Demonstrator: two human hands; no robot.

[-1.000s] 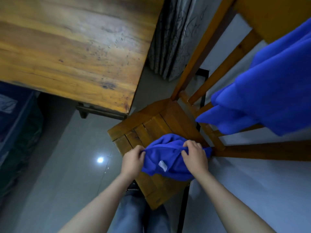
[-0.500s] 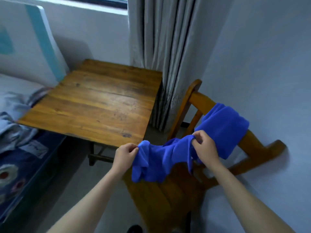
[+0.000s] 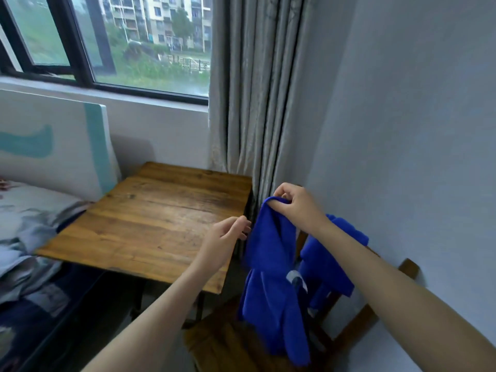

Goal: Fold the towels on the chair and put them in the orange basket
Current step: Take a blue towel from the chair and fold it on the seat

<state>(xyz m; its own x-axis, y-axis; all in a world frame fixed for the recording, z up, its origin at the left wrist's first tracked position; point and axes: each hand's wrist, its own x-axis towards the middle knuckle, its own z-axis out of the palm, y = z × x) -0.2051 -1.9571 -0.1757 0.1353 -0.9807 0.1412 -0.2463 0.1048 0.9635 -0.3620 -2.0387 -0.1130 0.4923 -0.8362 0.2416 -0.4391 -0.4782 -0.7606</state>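
One white tag (image 3: 294, 278), unreadable, on blue towel (image 3: 271, 253)

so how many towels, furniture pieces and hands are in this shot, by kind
blue cloth towels: 2 (held towel, draped towel)
brown wooden table: 1
brown wooden chair: 1
hands: 2 (left hand, right hand)
total: 6
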